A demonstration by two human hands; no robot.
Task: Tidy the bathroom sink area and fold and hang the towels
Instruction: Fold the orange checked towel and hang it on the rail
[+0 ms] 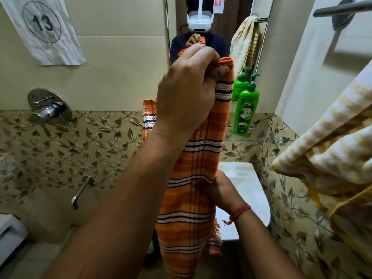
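Orange striped towel [193, 198], held upright before the mirror [217, 27] and above the white sink [247, 190]. Yellow striped towel [332, 150], hanging at right. Left hand [189, 93], fingers curled, gripping the orange towel's top edge. Right hand [217, 190], gripping it lower down. Green bottle [244, 109], standing on the glass shelf [261, 140].

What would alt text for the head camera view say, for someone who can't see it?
A person holds up an orange striped towel before a bathroom mirror, the left hand gripping its top edge and the right hand holding it lower down. A green pump bottle stands on a glass shelf, and a yellow striped towel hangs at right.
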